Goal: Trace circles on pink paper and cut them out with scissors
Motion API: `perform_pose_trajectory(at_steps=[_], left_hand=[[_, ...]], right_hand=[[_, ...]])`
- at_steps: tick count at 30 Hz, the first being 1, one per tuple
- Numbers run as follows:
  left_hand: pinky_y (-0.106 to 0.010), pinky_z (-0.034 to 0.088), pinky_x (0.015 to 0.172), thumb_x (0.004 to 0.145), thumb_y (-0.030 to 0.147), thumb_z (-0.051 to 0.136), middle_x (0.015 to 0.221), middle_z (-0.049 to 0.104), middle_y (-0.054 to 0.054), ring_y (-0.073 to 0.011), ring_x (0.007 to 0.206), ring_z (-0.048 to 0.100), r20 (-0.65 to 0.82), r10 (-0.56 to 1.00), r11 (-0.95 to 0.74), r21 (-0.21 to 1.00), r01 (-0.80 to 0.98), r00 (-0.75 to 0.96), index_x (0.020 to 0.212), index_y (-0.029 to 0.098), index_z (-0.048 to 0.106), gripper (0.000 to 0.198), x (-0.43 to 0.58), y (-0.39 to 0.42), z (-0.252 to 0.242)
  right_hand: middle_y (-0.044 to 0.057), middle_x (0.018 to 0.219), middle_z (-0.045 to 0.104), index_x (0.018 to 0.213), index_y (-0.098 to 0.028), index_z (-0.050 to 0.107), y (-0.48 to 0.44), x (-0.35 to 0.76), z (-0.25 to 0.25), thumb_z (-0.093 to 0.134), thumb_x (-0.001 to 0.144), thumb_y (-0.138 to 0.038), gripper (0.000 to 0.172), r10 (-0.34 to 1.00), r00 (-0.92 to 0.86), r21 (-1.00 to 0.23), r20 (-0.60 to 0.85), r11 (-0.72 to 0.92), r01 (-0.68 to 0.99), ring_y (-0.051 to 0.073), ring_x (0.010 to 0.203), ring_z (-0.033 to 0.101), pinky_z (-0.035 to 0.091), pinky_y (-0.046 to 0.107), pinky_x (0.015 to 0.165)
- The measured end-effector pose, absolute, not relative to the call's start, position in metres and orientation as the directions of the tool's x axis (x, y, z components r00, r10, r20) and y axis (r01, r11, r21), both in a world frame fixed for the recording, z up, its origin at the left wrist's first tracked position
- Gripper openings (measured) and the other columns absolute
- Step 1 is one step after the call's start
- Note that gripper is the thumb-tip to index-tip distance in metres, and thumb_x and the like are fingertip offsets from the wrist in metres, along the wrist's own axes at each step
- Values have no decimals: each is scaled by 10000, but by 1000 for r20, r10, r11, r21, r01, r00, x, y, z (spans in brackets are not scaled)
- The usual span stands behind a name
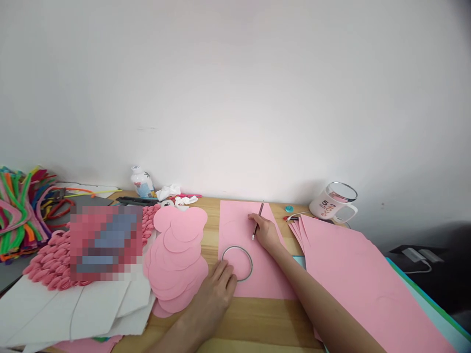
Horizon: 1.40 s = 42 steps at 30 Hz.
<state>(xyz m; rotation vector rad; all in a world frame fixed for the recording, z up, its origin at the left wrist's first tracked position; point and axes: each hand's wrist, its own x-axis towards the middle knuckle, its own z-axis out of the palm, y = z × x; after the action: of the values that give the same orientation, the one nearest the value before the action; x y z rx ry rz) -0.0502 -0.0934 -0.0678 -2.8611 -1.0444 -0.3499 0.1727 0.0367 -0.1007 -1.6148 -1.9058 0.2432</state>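
Note:
A pink sheet of paper (265,274) lies flat on the wooden table (257,318). On it rests a thin metal ring (237,263). My left hand (213,294) lies with fingers stretched out, touching the ring's left edge and pressing on the sheet. My right hand (265,232) is closed on a thin pencil (257,223), its tip down on the pink sheet just above the ring. A faint drawn arc shows on the sheet above the ring.
A pile of cut pink circles (178,257) lies left of the sheet. Stacked pink sheets (353,274) spread at the right. A white mug (333,203), a small bottle (142,182), colourful pipe cleaners (22,211), white paper scraps (73,309) and pink rolled pieces (47,267) surround them.

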Motion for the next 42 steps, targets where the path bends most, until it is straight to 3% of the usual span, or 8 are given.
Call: perform_pose_trajectory(at_steps=[9,22,31,35,38,42], left_hand=[[-446,449,919,777,-3,410,1094,621,-165,-286,1085,546,286,587,-784,-33,620,757,1054,91,547,324,-52,-103,-67],[-442,443,932,757,-3,422,1084,619,-157,-287,1057,554,272,585,-776,-84,625,764,1027,87,563,317,-51,-101,-65],[-440,415,950,813,15,390,1023,620,-148,-278,1095,529,341,600,-770,2,638,724,972,111,555,248,-45,-98,-64],[-442,398,951,807,14,379,1185,561,-195,-298,1168,472,251,651,-728,-60,683,716,1131,84,511,356,-26,-93,-51],[-471,389,941,819,81,409,1205,548,-190,-319,1162,465,97,707,-689,-125,713,700,1175,102,508,370,-10,-88,-43],[-479,380,928,840,161,424,1249,512,-211,-343,1148,460,-78,726,-687,-115,717,683,1243,121,487,409,-2,-85,-37]], right_hand=[[56,1032,676,1014,-204,611,36,172,-99,364,641,64,522,939,-75,-499,337,246,831,194,941,625,476,281,814],[64,1037,666,999,-195,607,35,171,-100,356,639,70,513,926,-91,-496,367,277,823,192,978,614,473,267,816],[69,1016,668,1008,-190,604,36,172,-101,363,636,62,510,916,-109,-506,386,309,805,196,956,617,472,275,814],[79,1004,669,1000,-182,608,36,172,-102,364,657,49,480,910,-112,-519,400,326,790,203,930,621,471,286,810],[88,1004,669,983,-180,612,36,172,-103,363,677,36,450,906,-105,-537,410,333,775,210,925,619,468,292,804],[89,988,670,965,-191,618,37,170,-104,374,703,2,406,903,-75,-585,423,335,738,215,911,618,465,292,786]])
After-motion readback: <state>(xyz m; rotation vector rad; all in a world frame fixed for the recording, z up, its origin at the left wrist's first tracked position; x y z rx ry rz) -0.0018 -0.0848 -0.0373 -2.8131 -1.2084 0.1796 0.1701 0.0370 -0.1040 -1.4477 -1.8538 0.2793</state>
